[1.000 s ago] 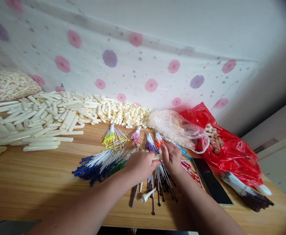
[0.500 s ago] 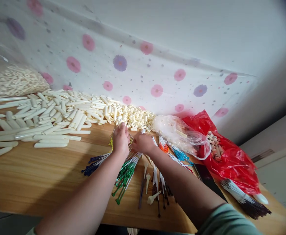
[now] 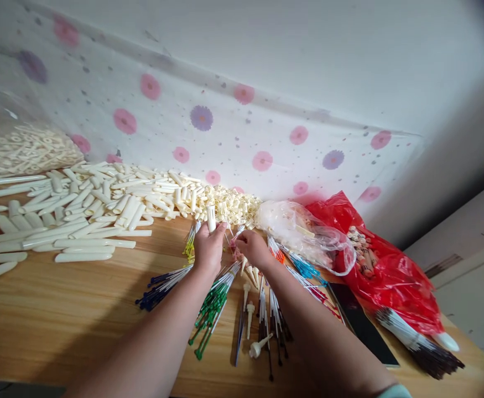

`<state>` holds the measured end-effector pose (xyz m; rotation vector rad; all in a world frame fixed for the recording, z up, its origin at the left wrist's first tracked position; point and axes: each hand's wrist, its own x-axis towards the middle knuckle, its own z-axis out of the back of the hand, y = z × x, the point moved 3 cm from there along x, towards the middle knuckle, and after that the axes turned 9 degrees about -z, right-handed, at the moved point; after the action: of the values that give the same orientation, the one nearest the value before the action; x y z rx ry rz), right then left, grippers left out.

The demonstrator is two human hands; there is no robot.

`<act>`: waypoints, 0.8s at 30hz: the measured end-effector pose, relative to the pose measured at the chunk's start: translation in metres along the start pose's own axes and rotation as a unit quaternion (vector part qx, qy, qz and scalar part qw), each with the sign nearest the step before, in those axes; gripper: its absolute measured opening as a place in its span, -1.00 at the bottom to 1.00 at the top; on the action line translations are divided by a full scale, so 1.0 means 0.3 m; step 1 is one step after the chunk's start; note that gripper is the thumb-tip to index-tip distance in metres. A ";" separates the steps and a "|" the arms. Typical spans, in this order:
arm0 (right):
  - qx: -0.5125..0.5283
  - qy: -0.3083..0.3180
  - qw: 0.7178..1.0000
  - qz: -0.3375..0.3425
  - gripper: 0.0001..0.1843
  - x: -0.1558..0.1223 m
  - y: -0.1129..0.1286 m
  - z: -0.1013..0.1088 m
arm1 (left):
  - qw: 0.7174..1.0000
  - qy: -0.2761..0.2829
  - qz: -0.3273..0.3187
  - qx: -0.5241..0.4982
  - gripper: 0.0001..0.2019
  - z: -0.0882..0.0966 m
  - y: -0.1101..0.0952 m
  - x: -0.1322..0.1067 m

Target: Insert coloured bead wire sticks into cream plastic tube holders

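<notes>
My left hand [image 3: 208, 251] is closed around a short cream plastic tube [image 3: 211, 218] with slots, held upright above the fist. Beside it, my right hand [image 3: 253, 247] has its fingers pinched together over a cluster of pink-tipped sticks [image 3: 234, 243]; whatever lies in the pinch is hidden. Bundles of thin white sticks fan out around both hands: yellow-tipped sticks [image 3: 190, 243], dark blue-tipped sticks [image 3: 159, 287], green-tipped sticks [image 3: 214, 304] and orange-tipped sticks [image 3: 275, 250]. Below the right wrist lie several cream pointed pieces [image 3: 250, 318].
Long cream tubes [image 3: 84, 213] are heaped at the left, short slotted tubes [image 3: 237, 207] behind the hands. A clear bag [image 3: 303, 226] and a red bag [image 3: 407, 287] sit at the right, near a black flat object [image 3: 362, 326] and a dark-tipped bundle [image 3: 420, 342].
The upright cream tube now shows above my left fist. My right hand has shifted slightly right and down, uncovering the pink-tipped sticks. The view has moved a little.
</notes>
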<state>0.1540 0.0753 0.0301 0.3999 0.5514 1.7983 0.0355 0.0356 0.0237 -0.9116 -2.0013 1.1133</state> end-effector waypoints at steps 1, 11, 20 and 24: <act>0.047 0.011 0.999 0.007 -0.82 -0.025 -0.008 0.015 | 1.000 0.009 -0.001 0.001 -0.70 -0.006 0.005 -0.007; 0.343 0.051 0.936 0.052 -0.81 -0.173 -0.131 0.061 | 0.985 0.149 0.082 -0.033 -0.68 -0.085 0.045 -0.089; 0.218 -0.165 0.924 0.266 -0.78 -0.233 -0.181 0.073 | 0.971 0.167 0.154 -0.076 -0.66 -0.099 0.041 -0.116; 0.061 -0.212 0.905 0.363 -0.78 -0.265 -0.160 0.101 | 0.967 0.175 0.176 -0.063 -0.66 -0.106 0.067 -0.128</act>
<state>0.2311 0.0153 0.0292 1.1725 0.2057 2.2846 0.0867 0.0253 0.0111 -1.4642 -1.6720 0.9301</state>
